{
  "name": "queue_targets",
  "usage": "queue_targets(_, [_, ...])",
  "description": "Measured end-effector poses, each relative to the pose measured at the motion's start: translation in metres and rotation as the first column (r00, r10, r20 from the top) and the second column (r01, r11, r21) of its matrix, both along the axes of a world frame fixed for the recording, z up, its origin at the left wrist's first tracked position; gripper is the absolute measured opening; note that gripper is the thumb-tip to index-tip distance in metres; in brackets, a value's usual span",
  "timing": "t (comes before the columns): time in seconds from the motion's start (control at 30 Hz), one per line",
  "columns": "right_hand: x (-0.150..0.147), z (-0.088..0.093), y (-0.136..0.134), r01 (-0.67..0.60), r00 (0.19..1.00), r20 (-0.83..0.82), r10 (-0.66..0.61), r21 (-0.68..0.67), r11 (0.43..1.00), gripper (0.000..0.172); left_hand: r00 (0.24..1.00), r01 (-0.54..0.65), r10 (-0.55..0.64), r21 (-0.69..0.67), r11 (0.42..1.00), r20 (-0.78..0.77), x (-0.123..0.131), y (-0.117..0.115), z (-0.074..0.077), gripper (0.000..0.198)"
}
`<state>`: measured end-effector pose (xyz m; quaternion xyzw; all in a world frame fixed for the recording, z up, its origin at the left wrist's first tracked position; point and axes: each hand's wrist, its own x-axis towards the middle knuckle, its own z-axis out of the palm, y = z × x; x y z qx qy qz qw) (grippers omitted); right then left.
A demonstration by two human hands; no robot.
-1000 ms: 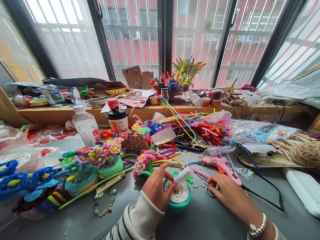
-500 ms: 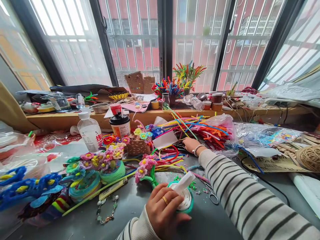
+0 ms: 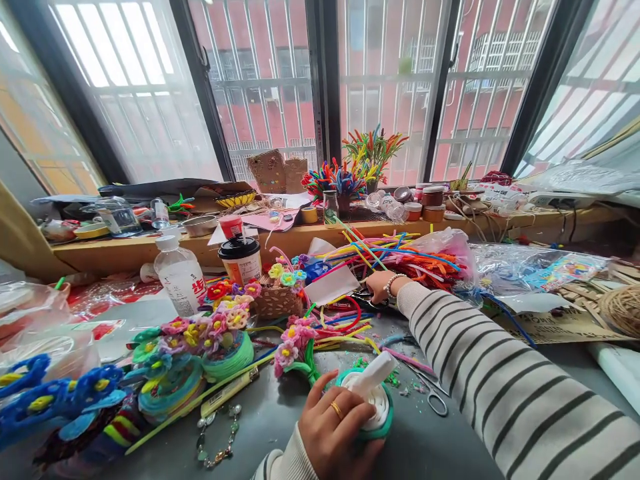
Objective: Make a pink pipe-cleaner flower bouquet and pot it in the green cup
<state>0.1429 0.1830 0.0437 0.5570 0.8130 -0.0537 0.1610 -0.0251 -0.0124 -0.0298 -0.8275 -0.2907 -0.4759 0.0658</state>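
Note:
Near the table's front, my left hand (image 3: 336, 423) is closed around the side of a small round green pot (image 3: 383, 427). White coiled material (image 3: 376, 400) fills its top, and a short white stick-like piece (image 3: 375, 372) slants up out of it. My right hand (image 3: 381, 287) reaches out to the front edge of a pile of pipe cleaners (image 3: 430, 260). Its fingers are curled down over a dark, shiny object (image 3: 376, 302) whose kind I cannot make out. Pink pipe-cleaner flowers (image 3: 293, 343) with green stems lie just beyond my left hand.
Scissors (image 3: 435, 399) lie right of the pot, beside green sequins. A beaded bracelet (image 3: 217, 453), blue flowers (image 3: 45, 400) and flower pots (image 3: 227, 353) are at left. A plastic bottle (image 3: 180, 277) and lidded cup (image 3: 241, 260) stand behind. Twine (image 3: 623, 303) sits far right.
My right hand has shifted slightly, its fingers more curled, and the dark shiny object under it shows more. My left hand stays on the pot. The view has shifted slightly.

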Motion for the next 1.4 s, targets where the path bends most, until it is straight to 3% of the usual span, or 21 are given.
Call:
queue_targets(0.3, [0.002,0.04,-0.019,-0.067,0.983,-0.185,0.015,-0.278,0.958,0.024,0.997,-0.014,0.007,-0.083,0.996,-0.078,-0.002,-0.004,0.006,0.017])
queue_targets(0.43, [0.01,0.059,-0.03,-0.046,0.962,-0.268,-0.046,-0.328,0.944,0.035,0.996,-0.024,0.016,-0.09,0.996,-0.09,-0.001,-0.006,0.011,0.015])
queue_targets(0.63, [0.028,0.082,-0.051,0.016,0.956,-0.282,-0.087,-0.243,0.97,0.056,0.999,0.006,-0.01,-0.089,0.996,-0.048,-0.002,-0.005,0.008,0.019])
queue_targets(0.83, [0.041,0.098,-0.071,-0.026,0.976,-0.217,0.031,0.03,0.999,0.057,0.997,-0.072,0.073,-0.184,0.98,-0.003,-0.009,-0.001,0.019,0.014])
queue_targets(0.97, [0.057,0.096,-0.083,-0.076,0.977,-0.188,0.101,0.135,0.988,0.061,0.99,-0.11,0.132,-0.33,0.938,0.046,-0.004,0.006,0.034,0.023])
queue_targets(1.13, [0.088,0.077,-0.099,-0.073,0.98,-0.174,0.101,0.163,0.984,0.065,0.997,-0.064,0.078,-0.485,0.872,0.008,0.009,0.019,0.039,0.027])
queue_targets(1.27, [0.107,0.059,-0.117,0.056,0.963,-0.271,0.004,0.211,0.976,0.058,0.996,-0.073,0.084,-0.591,0.803,-0.008,0.013,0.025,0.036,0.017])
queue_targets(1.4, [0.121,0.041,-0.143,0.202,0.881,-0.463,-0.093,0.193,0.96,0.048,0.986,0.024,0.097,-0.679,0.734,0.139,0.009,0.026,0.034,0.017])
